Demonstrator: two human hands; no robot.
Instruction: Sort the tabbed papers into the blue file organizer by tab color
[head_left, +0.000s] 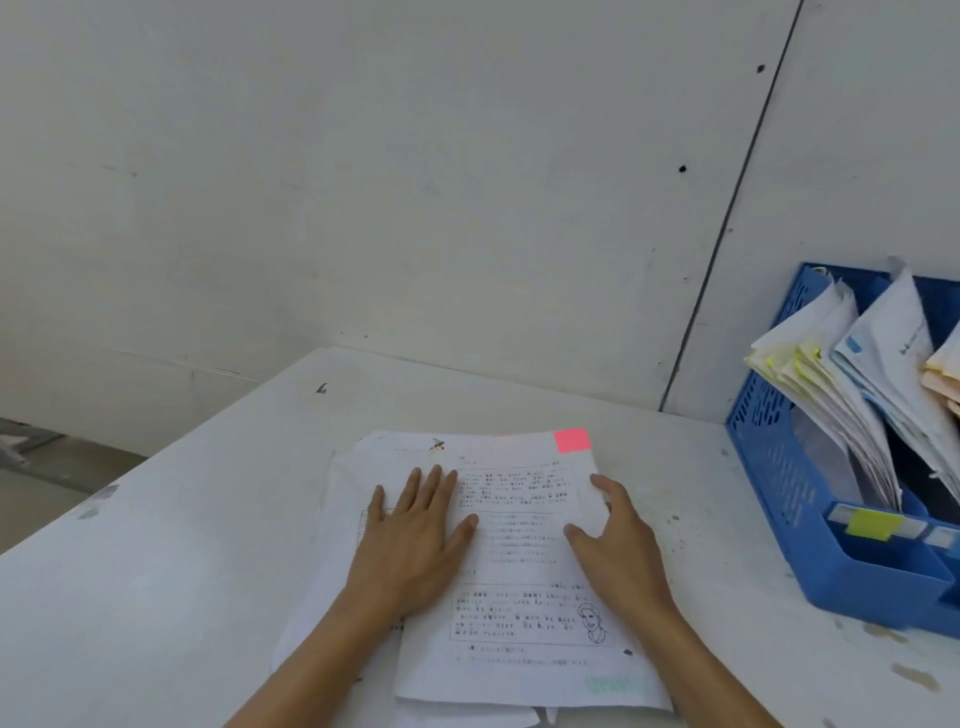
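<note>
A stack of printed papers (514, 551) lies on the white table in front of me. The top sheet carries a pink tab (572, 440) at its upper right corner. My left hand (415, 535) rests flat on the stack's left part, fingers straight. My right hand (621, 540) touches the top sheet's right edge, fingers spread and slightly bent, thumb on the paper. At the right stands the blue file organizer (779, 467), its slots holding sheets with yellow tabs (795, 364), a blue tab (852, 344) and orange-tinted sheets (945, 379). A yellow label (872, 524) marks its front.
The white table (182, 545) runs to a drop at the left edge. A pale wall (415, 182) stands close behind it. The organizer sits against the wall at the table's right side and runs out of the frame.
</note>
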